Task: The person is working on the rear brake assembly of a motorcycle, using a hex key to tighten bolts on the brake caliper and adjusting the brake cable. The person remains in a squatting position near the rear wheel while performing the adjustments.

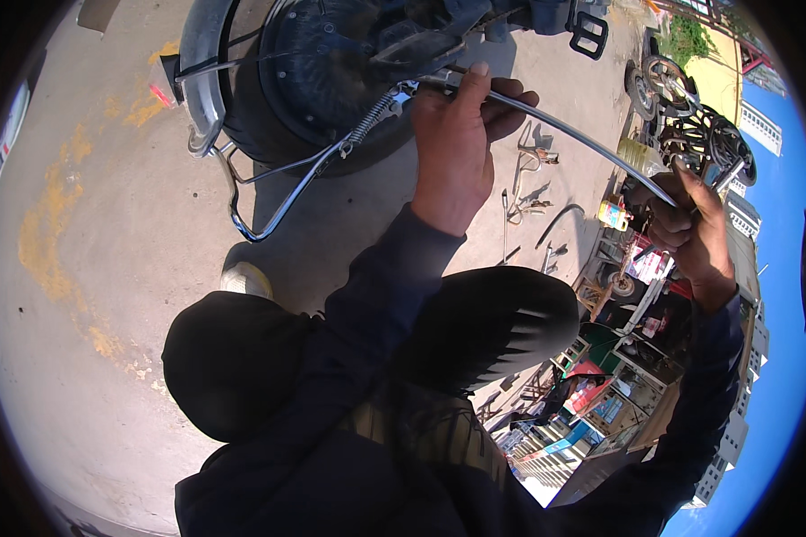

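Note:
A long, thin silver metal rod (582, 136) runs slantwise from beside the motorcycle's wheel down to the right. My left hand (457, 143) is closed round its upper end, thumb on top, close to a coil spring (364, 121). Farther along, my right hand (697, 228) grips the lower end with curled fingers. Ahead of me is the motorcycle's dark wheel (309, 76) with its black tyre and a grey mudguard (201, 80). A chrome stand (258, 234) juts out beneath it. Whether the rod's upper tip touches the motorcycle cannot be made out behind my left hand.
Several tools and metal parts (533, 204) lie on the concrete floor (107, 268) to the right of the wheel. Beyond them are a yellow-labelled jug (613, 215), parked motorcycles (703, 143) and a cluttered workshop stall (600, 403). My bent knee (501, 322) is close below the rod.

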{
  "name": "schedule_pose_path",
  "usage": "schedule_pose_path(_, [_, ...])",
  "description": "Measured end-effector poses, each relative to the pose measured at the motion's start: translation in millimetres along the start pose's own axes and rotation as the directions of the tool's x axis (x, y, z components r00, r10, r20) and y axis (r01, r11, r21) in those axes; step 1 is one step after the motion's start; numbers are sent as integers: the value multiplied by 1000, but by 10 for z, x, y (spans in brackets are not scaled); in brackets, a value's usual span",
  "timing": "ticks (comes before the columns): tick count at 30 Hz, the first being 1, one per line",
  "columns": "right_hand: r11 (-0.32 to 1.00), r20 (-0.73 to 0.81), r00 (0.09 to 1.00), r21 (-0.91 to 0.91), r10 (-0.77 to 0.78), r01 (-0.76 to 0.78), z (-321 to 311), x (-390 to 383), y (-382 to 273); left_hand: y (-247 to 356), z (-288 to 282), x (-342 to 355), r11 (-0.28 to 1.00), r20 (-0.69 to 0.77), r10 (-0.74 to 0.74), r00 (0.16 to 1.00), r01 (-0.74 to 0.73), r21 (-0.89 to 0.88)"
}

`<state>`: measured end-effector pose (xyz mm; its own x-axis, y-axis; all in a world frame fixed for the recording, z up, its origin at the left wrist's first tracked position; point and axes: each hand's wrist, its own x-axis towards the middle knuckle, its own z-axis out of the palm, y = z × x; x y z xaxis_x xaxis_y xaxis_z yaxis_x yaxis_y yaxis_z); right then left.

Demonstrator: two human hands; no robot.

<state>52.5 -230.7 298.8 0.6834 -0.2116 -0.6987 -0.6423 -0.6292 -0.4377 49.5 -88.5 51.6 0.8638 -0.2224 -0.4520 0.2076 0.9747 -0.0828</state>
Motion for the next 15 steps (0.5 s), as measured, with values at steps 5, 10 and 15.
schedule_pose_path(5, [977, -332, 927, 175, 174, -121, 36, -407, 451, -517, -80, -140, 934, -173, -341, 924, 354, 52])
schedule_pose_path(10, [915, -192, 973, -402, -132, 45, -239, -668, 576, -517, 35, -220, 944, 14, -322, 947, 319, 86])
schedule_pose_path(15, [408, 23, 875, -879, -483, 248, 432, -288, 187, -289, -288, 49, 987, 63, -141, 988, 136, 82])
